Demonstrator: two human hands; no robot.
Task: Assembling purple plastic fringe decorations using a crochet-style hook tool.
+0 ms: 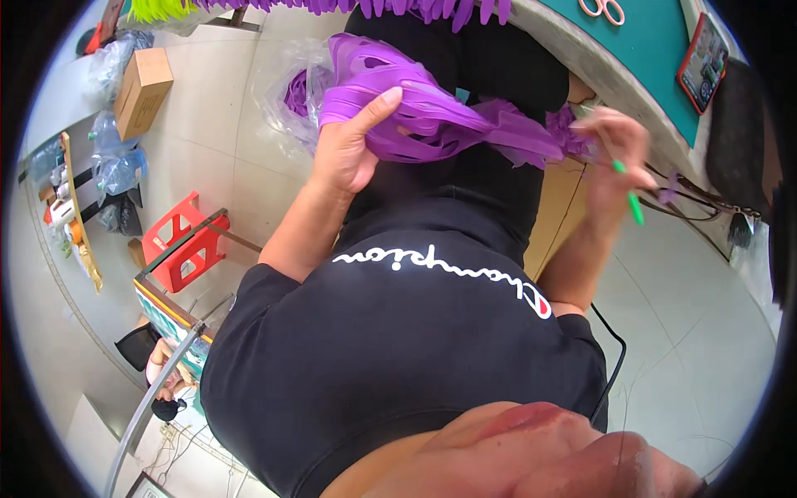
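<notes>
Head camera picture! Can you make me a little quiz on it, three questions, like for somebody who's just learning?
1. True or false: the left hand is holding the purple strips.

2. Pick one: where is the thin green tool?
A) in the left hand
B) in the right hand
C) on the floor

3. What colour is the plastic stool at the left of the picture?

Key: 1 true; 2 B; 3 red.

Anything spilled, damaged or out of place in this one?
Nothing clearly stands out. The purple strips are loosely bunched in the left hand; the right hand, slightly blurred, holds a thin green tool.
</notes>
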